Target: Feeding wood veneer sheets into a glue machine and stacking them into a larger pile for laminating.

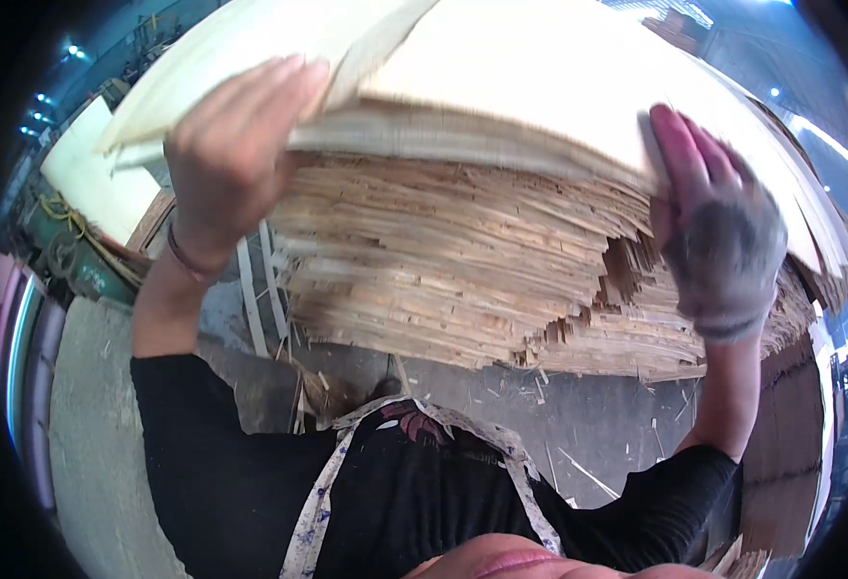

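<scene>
Pale, thin wood veneer sheets point(530, 72) are lifted at their near edge above a thick veneer stack point(414, 261) with ragged, layered sides. At the left, my left hand point(236, 154), blurred by motion, is closed over the edge of a sheet; a thin band circles that wrist. My right hand point(718, 227) wears a worn grey glove with reddish fingers. Its fingers lie over the near right edge of the veneer, with the thumb hidden beneath. A second sheet overlaps near my left fingers.
Wood scraps and splinters litter the grey floor point(598, 425) between me and the stack. More stacked veneer point(781, 434) stands at my right. Green machinery point(82, 256) with a yellow cord is at the left, near a pale board point(91, 179).
</scene>
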Tool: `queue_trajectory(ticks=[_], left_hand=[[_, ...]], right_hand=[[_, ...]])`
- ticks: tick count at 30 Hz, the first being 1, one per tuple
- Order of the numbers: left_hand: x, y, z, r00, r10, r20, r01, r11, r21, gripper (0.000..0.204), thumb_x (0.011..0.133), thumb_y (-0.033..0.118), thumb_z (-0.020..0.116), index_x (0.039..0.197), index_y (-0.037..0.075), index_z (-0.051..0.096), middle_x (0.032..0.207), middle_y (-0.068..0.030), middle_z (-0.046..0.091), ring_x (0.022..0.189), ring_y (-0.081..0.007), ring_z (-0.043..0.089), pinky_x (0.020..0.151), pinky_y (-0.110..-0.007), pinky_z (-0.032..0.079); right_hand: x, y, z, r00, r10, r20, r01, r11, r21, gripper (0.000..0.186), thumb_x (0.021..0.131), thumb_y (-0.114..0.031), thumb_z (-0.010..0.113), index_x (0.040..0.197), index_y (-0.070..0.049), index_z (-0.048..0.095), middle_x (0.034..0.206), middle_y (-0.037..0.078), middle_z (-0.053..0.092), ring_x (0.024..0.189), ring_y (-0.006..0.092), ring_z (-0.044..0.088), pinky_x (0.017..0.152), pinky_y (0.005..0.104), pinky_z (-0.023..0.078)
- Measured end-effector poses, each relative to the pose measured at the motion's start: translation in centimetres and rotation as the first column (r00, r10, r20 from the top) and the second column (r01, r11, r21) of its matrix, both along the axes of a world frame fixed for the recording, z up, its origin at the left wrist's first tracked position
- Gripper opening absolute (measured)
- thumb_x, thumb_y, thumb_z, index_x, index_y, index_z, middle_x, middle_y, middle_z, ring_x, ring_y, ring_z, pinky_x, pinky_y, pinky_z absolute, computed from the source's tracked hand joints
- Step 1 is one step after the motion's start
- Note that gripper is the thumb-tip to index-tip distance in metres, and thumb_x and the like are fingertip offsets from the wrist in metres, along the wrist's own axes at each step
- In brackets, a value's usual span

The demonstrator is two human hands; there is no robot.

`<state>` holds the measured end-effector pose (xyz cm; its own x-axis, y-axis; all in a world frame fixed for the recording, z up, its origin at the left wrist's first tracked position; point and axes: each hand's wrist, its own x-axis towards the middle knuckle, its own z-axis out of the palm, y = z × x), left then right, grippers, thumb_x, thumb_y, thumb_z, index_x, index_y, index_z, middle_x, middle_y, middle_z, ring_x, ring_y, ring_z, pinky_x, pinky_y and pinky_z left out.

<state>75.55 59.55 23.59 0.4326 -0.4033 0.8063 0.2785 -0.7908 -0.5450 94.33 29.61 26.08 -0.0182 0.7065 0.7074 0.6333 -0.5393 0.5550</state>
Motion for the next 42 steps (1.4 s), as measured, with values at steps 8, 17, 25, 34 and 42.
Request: queue_trajectory(ticks=[8,17,25,34,42], left_hand=[[-9.6,-12.1,-10.8,0.966,-0.108,-0.233,-0.002,0.904,-0.428,0.033,0.074,0.026,0.072,0.098,0.003,0.067,0.1,-0.0163,0.065,0.097,-0.0297,0.062,0.086,-0.04,0.05],[-9.1,12.4,-16.9,0.977,0.005,0.212,0.21,-0.153,-0.966,0.084,0.078,0.055,0.063,0.14,0.007,0.033,0.144,-0.0164,0.031,0.129,-0.0285,0.034,0.106,-0.037,0.028],[-6.2,20.0,-26.6,0.577,-0.198,0.792,0.124,-0.937,-0.325,0.062,0.086,0.051,0.054,0.127,0.005,0.049,0.118,-0.0107,0.059,0.107,-0.0223,0.056,0.091,-0.039,0.046],[-6.6,21.9,-27.0,0.479,-0.249,0.841,0.006,-0.958,-0.287,0.048,0.086,0.033,0.06,0.122,0.002,0.05,0.114,-0.012,0.059,0.103,-0.0263,0.059,0.089,-0.043,0.048],[-7.0,17.1,-26.9,0.688,-0.305,0.658,-0.008,-0.91,-0.414,0.038,0.085,0.016,0.062,0.118,-0.001,0.052,0.104,-0.0114,0.062,0.091,-0.0227,0.063,0.081,-0.039,0.053]], right_hand=[[-7.5,-7.5,-11.4,0.998,0.017,-0.068,-0.017,1.0,0.003,0.045,0.079,-0.013,0.058,0.123,-0.008,0.051,0.117,0.011,0.055,0.106,0.0271,0.055,0.087,0.0377,0.05],[-9.9,-7.8,-19.3,0.82,0.244,-0.518,-0.091,0.949,0.303,0.055,0.07,-0.008,0.052,0.124,-0.01,0.054,0.126,0.015,0.05,0.112,0.0356,0.049,0.094,0.0456,0.037],[-11.9,-6.7,-22.6,0.801,-0.035,-0.598,0.335,0.854,0.398,0.075,0.08,-0.025,0.059,0.144,-0.008,0.022,0.15,0.022,0.012,0.137,0.0436,0.01,0.109,0.0558,0.01],[-9.0,-7.0,-27.7,-0.02,0.979,0.204,0.829,-0.098,0.551,0.065,0.083,-0.042,0.061,0.135,-0.013,0.035,0.138,0.004,0.039,0.126,0.0235,0.036,0.101,0.0458,0.031],[0.6,-3.1,-38.6,-0.42,0.868,0.266,0.789,0.205,0.579,0.062,0.089,-0.053,0.04,0.139,-0.018,0.033,0.144,0.003,0.034,0.131,0.0255,0.032,0.106,0.0548,0.022]])
